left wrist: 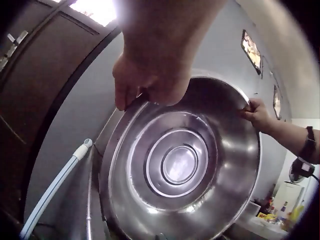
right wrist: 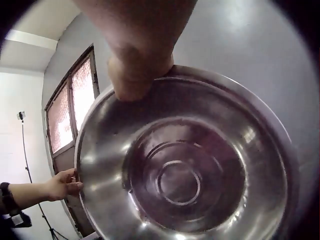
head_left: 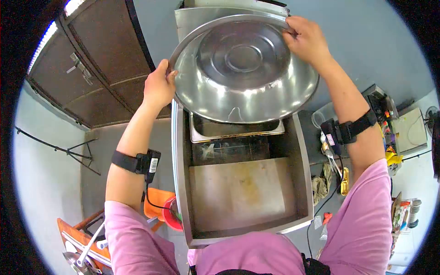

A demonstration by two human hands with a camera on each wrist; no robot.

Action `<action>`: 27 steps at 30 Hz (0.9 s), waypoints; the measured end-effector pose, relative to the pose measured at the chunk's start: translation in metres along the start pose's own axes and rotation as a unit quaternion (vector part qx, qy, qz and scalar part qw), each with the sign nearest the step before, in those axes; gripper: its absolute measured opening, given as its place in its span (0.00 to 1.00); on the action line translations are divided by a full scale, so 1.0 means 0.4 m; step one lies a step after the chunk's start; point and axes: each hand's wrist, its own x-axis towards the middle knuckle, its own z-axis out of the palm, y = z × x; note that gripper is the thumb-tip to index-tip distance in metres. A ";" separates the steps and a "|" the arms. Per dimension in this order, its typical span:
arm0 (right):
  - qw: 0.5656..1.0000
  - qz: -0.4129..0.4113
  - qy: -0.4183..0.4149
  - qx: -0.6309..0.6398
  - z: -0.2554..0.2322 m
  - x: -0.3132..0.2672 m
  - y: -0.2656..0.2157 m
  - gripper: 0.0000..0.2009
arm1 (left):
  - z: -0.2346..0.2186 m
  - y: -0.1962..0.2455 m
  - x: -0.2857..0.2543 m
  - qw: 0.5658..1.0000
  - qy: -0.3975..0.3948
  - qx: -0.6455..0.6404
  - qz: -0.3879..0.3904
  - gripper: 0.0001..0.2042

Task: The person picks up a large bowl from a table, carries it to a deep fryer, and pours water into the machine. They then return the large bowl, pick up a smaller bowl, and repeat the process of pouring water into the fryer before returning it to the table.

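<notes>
Grey wall behind, steel sink (head_left: 179, 183) below: wide steel basin (head_left: 243, 68) raised on edge above it, rim pinched by left hand (head_left: 158, 87) and right hand (head_left: 306, 40); risk of slipping and dropping from shallow, smooth-rim grip.

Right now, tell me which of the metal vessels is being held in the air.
The large round steel basin, gripped at opposite rims by the left hand and right hand. The rectangular steel sink and the shallow tray in it sit below, untouched.
</notes>
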 end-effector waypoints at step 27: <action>0.989 0.127 -0.059 -0.044 0.101 0.042 0.046 0.07 | 0.058 -0.011 0.082 0.993 -0.039 0.091 -0.057 0.11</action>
